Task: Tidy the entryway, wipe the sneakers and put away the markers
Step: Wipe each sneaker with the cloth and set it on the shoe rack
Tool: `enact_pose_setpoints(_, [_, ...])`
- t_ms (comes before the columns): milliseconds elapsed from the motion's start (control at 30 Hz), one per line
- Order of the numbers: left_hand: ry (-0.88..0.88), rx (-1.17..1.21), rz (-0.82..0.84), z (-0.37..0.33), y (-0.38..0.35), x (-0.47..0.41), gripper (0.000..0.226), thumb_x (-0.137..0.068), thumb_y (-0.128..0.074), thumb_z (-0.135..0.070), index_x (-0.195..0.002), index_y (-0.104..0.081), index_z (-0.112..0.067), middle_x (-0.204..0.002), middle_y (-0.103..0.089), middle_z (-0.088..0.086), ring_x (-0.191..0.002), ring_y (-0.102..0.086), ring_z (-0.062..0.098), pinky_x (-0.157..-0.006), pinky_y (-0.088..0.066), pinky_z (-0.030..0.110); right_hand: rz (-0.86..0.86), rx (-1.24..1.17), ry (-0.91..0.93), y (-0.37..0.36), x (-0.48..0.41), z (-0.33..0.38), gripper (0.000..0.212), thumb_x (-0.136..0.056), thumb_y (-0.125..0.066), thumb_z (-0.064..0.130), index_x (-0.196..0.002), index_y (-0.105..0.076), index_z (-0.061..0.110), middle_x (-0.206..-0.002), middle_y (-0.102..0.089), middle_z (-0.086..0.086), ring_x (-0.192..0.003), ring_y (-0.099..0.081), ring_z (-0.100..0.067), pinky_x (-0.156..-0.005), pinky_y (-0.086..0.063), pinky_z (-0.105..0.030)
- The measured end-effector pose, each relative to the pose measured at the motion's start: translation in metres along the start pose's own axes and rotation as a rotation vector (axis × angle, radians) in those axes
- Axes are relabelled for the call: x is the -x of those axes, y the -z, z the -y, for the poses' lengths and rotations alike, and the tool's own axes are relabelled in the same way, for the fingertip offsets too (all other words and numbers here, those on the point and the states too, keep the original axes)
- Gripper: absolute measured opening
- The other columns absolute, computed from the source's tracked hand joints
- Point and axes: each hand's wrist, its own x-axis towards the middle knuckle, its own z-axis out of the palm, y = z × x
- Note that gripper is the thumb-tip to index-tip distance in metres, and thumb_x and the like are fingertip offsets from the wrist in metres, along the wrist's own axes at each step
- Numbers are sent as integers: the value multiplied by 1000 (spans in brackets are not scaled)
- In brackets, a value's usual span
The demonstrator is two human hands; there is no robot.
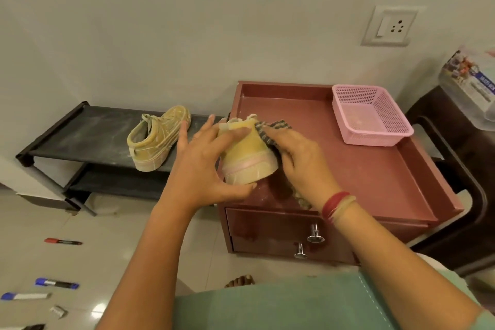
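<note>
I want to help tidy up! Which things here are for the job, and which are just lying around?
For the job: held sneaker in the left hand, checked cloth under the right hand, second sneaker, red marker, blue marker, blue-capped marker, maybe the pink basket.

Just lying around: wall socket, plastic box, drawer knobs.

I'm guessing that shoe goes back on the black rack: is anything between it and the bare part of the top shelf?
Only the other sneaker, standing on the shelf nearest the held sneaker; the bare stretch lies beyond it, to the left. Otherwise nothing visible.
</note>
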Motion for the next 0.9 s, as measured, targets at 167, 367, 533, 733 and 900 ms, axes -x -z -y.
enact_pose_setpoints(167, [108,-257,134,3,-2,10,104,-52,-53,-74,-146,-24,-39,-138,-48,4,-142,-26,30,-112,6,63,38,-109,1,-11,4,6,42,-85,-43,3,-121,-61,12,-119,-64,-5,-113,-58,-20,-99,-44,-31])
enact_pose_setpoints(367, [239,-391,211,-3,-17,3,116,-54,-69,-61,-149,-11,-26,-144,-38,3,-138,-31,23,-110,6,67,26,-37,-121,-10,4,-8,47,-88,-43,0,-129,-49,23,-113,-65,-7,-101,-61,-25,-87,-49,-38])
enact_pose_setpoints(533, [340,-407,233,1,-18,0,112,-55,-70,-60,-144,-15,-23,-154,-20,8,-145,-13,29,-109,4,68,100,69,23,-20,16,-1,44,-85,-43,5,-124,-54,22,-123,-62,-1,-109,-60,-21,-92,-48,-32])
enact_pose_setpoints(733, [302,-360,232,5,-12,0,105,-54,-71,-59,-143,-25,-28,-151,-29,-4,-146,-9,28,-109,2,69,97,134,4,-26,14,-18,53,-78,-52,-8,-127,-56,14,-133,-55,-8,-117,-57,-25,-93,-51,-44])
enact_pose_setpoints(900, [315,-193,268,23,6,4,106,-49,-66,-61,-144,-27,-32,-148,-36,-10,-147,-9,24,-111,5,66,135,103,94,-27,21,-7,60,-74,-57,-10,-128,-55,14,-134,-54,-7,-118,-56,-24,-95,-50,-40])
